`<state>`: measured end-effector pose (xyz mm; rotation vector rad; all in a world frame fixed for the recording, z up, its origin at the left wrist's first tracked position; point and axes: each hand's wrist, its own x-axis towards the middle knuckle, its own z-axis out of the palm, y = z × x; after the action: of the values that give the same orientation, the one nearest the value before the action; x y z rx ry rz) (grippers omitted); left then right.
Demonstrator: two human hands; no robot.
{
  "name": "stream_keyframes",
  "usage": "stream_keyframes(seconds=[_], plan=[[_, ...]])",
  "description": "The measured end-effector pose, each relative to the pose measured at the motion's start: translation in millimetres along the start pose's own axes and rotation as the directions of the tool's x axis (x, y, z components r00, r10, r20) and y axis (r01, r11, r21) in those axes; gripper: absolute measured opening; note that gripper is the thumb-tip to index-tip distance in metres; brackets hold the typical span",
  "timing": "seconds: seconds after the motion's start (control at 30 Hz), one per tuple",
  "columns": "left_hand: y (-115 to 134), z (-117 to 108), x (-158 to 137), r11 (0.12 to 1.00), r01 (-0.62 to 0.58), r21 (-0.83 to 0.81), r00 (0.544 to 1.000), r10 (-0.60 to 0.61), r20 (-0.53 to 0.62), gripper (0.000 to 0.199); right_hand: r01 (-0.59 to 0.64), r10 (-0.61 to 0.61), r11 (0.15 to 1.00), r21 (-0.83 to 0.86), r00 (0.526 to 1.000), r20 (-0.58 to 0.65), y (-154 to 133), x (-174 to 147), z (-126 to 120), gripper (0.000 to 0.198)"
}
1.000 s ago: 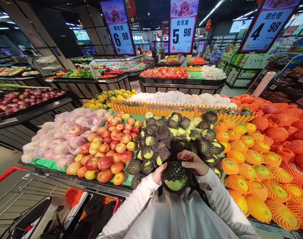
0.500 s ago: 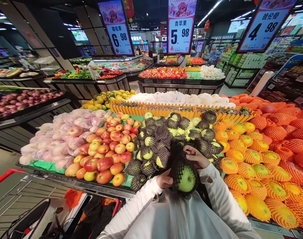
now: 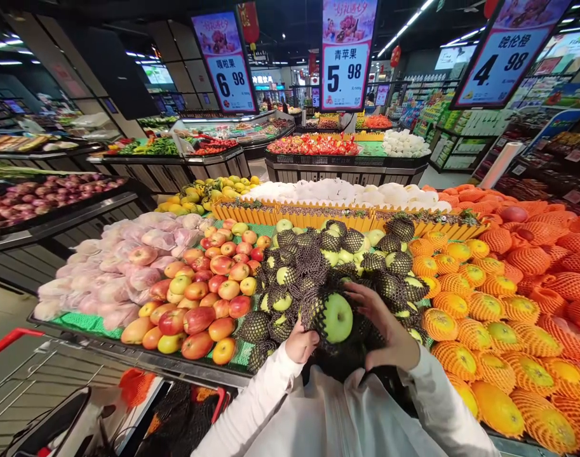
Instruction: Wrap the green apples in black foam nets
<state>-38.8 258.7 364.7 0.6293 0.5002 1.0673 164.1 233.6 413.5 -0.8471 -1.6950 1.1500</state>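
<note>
left hand (image 3: 303, 343) left of apple (image 3: 340, 317), gripping it by its net (image 3: 315, 311) | right hand (image 3: 389, 331) right of apple, fingers spread, empty

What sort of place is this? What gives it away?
Most likely a supermarket's produce section. Overhead price signs show large figures, loose red apples and net-wrapped green apples are heaped side by side on display, and a wire shopping cart stands at lower left.
</note>
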Motion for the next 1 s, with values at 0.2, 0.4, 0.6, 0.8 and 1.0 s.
stream_keyframes(seconds=[0.2,0.4,0.6,0.8,1.0], plan=[[6,2,2,0.929,-0.126,0.349,0.987,0.151,-0.047,0.076,0.078,-0.146,0.919,-0.386,0.978,-0.151,27,6,33,0.117],[19,-10,6,0.732,-0.193,0.653,0.979,0.186,0.081,0.069,0.086,-0.194,0.927,-0.365,0.943,-0.270,31,27,3,0.096],[24,-16,29,0.382,-0.311,0.870,0.944,0.233,0.235,0.045,-0.230,-0.107,0.873,-0.429,0.770,-0.629,67,122,-123,0.085],[3,-32,42,0.155,-0.384,0.910,0.908,0.244,0.341,0.038,-0.781,0.262,0.481,-0.398,0.561,-0.785,146,222,-210,0.103],[3,-38,56,0.039,-0.426,0.904,0.868,0.301,0.396,0.032,-0.764,0.349,0.411,-0.498,0.636,-0.688,194,261,-202,0.101]])
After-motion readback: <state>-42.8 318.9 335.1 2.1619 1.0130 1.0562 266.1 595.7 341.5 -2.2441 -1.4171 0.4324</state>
